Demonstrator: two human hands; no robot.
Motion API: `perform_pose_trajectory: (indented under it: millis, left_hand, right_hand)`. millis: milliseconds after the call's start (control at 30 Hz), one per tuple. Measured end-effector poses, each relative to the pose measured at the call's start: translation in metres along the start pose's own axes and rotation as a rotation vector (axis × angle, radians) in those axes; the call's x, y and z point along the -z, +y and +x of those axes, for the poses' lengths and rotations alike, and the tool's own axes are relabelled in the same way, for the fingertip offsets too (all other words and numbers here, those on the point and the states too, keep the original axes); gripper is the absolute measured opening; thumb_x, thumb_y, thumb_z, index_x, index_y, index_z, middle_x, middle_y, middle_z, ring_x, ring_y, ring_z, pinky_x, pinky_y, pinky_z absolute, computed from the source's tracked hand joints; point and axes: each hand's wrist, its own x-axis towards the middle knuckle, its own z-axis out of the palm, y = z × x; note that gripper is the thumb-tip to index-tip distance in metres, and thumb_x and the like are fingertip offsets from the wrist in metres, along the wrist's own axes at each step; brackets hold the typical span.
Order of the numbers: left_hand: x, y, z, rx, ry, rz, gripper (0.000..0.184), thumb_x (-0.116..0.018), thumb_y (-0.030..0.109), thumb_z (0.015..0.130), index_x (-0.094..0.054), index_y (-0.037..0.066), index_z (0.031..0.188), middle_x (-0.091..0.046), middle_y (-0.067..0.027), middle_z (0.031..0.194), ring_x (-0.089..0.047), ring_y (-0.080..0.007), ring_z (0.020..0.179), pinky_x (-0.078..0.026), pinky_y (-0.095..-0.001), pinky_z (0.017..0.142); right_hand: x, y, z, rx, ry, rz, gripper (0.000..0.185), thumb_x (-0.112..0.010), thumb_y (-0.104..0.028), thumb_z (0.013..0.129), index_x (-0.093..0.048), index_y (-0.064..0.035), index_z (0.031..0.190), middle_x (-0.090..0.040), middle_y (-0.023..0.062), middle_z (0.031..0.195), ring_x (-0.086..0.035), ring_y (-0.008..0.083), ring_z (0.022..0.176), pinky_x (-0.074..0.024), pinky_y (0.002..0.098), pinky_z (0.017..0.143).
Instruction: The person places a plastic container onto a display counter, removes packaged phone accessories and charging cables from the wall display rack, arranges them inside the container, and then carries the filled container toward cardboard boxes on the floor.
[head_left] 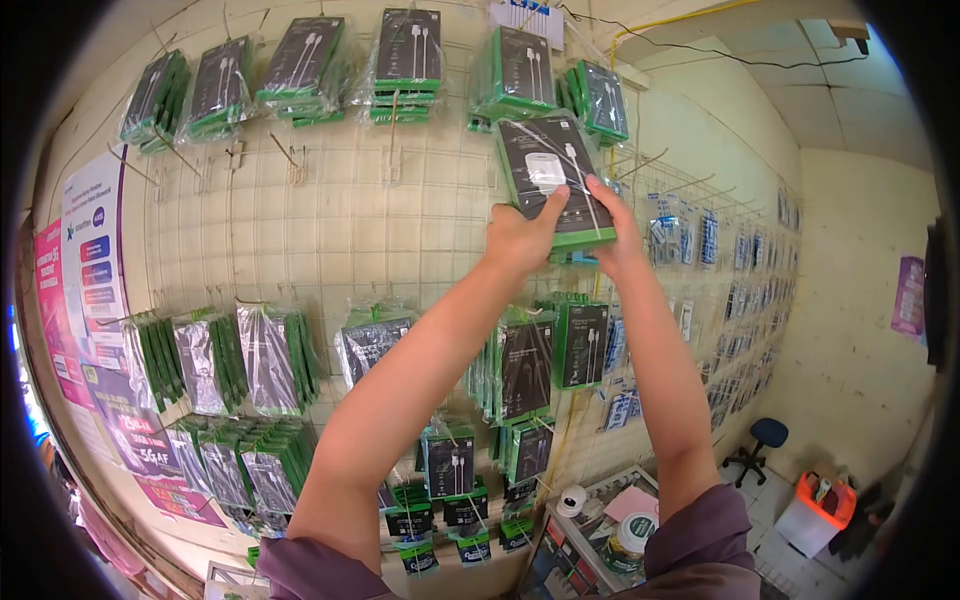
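Raised in front of the wire grid rack, a black and green charger box (pixel 535 150) in clear plastic shows a white plug and cable on its front. My left hand (pixel 520 235) grips its lower left edge, thumb across the front. At the lower right side, my right hand (pixel 620 220) is closed on the same box, thumb over the front and other fingers mostly hidden behind. Just above hang similar cable boxes (pixel 522 65). Whether the held box is on a hook cannot be made out.
More packaged cables (pixel 405 45) hang along the top of the wire grid (pixel 330 210), and others (pixel 275 350) lower down. Bare hooks (pixel 285 150) stick out at mid height. Below stand a glass counter (pixel 590 530) with a jar (pixel 632 540), a stool (pixel 768 435) and an orange-topped bin (pixel 815 510).
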Motion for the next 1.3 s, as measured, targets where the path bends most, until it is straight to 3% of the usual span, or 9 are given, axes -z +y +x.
perform_pose_trajectory:
  millis: [133,333,600,767,967,1033,1167,1233,1300]
  left_hand:
    - [-0.003,-0.003,0.004,0.018,-0.055,-0.032,0.074,-0.072,0.047,0.076,-0.043,-0.008,0.116,-0.059,-0.0154,0.106,-0.061,-0.0196,0.086,-0.053,-0.0307,0.063]
    - [0.012,0.002,-0.013,0.008,-0.073,-0.034,0.080,-0.074,0.041,0.072,-0.035,-0.008,0.122,-0.056,-0.0170,0.111,-0.060,-0.0205,0.094,-0.054,-0.0332,0.070]
    - [0.017,0.031,-0.026,0.006,-0.227,-0.217,0.081,-0.070,0.045,0.075,-0.034,-0.008,0.125,-0.055,-0.0174,0.113,-0.059,-0.0234,0.100,-0.053,-0.0378,0.079]
    - [0.013,0.047,-0.040,-0.203,-0.363,-0.339,0.080,-0.069,0.040,0.078,-0.032,-0.009,0.130,-0.050,-0.0196,0.122,-0.059,-0.0259,0.103,-0.051,-0.0379,0.084]
    - [0.036,-0.002,-0.101,-0.316,-0.314,-0.122,0.093,-0.074,0.037,0.077,-0.025,-0.012,0.138,-0.048,-0.0220,0.124,-0.057,-0.0264,0.104,-0.050,-0.0348,0.083]
    - [0.065,-0.019,-0.148,-0.312,-0.296,0.032,0.089,-0.075,0.035,0.077,-0.027,-0.010,0.138,-0.047,-0.0218,0.125,-0.055,-0.0252,0.105,-0.050,-0.0331,0.081]
    - [0.148,-0.069,-0.228,-0.275,-0.348,-0.005,0.083,-0.078,0.015,0.073,-0.030,-0.006,0.138,-0.045,-0.0148,0.129,-0.047,-0.0228,0.115,-0.040,-0.0340,0.094]
    - [0.197,-0.108,-0.263,-0.291,-0.302,-0.061,0.082,-0.077,0.019,0.072,-0.034,-0.001,0.139,-0.044,-0.0161,0.128,-0.047,-0.0292,0.116,-0.037,-0.0395,0.097]
    - [0.245,-0.130,-0.305,-0.041,-0.299,-0.372,0.080,-0.073,0.003,0.075,-0.028,-0.001,0.142,-0.047,-0.0116,0.128,-0.045,-0.0186,0.117,-0.035,-0.0310,0.098]
  right_hand:
    - [0.000,-0.002,-0.002,-0.012,0.007,0.025,0.036,-0.065,-0.035,0.084,-0.063,-0.0056,0.104,-0.066,0.0061,0.096,-0.063,0.0151,0.083,-0.0486,0.0304,0.074]
    - [-0.005,0.005,0.015,-0.328,-0.071,0.024,0.041,-0.069,-0.039,0.081,-0.061,-0.0073,0.106,-0.067,0.0072,0.098,-0.064,0.0182,0.081,-0.0522,0.0322,0.076]
    - [-0.014,-0.044,0.014,-0.209,-0.083,0.070,0.035,-0.070,-0.030,0.082,-0.062,-0.0053,0.106,-0.067,0.0098,0.095,-0.066,0.0198,0.081,-0.0548,0.0333,0.074]
    - [-0.023,-0.071,-0.006,-0.058,-0.063,0.088,0.033,-0.068,-0.026,0.083,-0.062,-0.0043,0.107,-0.067,0.0091,0.095,-0.065,0.0185,0.082,-0.0536,0.0318,0.074]
    - [-0.014,-0.041,-0.096,0.000,0.114,-0.029,0.035,-0.066,-0.025,0.085,-0.061,-0.0022,0.110,-0.065,0.0073,0.101,-0.063,0.0145,0.083,-0.0504,0.0267,0.074]
    - [-0.022,-0.014,-0.147,0.080,0.182,-0.127,0.043,-0.066,-0.026,0.083,-0.058,-0.0001,0.116,-0.064,0.0082,0.105,-0.063,0.0167,0.090,-0.0499,0.0280,0.080]
    - [-0.045,0.041,-0.245,-0.155,0.133,-0.180,0.078,-0.077,-0.013,0.066,-0.040,0.0038,0.133,-0.055,0.0133,0.120,-0.055,0.0223,0.110,-0.0429,0.0352,0.096]
    - [-0.082,0.057,-0.271,-0.176,-0.175,-0.382,0.086,-0.077,-0.027,0.068,-0.036,0.0038,0.137,-0.052,0.0143,0.128,-0.052,0.0240,0.117,-0.0397,0.0363,0.100]
    - [-0.133,0.076,-0.284,-0.273,-0.347,-0.248,0.099,-0.081,-0.032,0.063,-0.031,0.0045,0.140,-0.044,0.0157,0.133,-0.047,0.0255,0.120,-0.0365,0.0357,0.102]
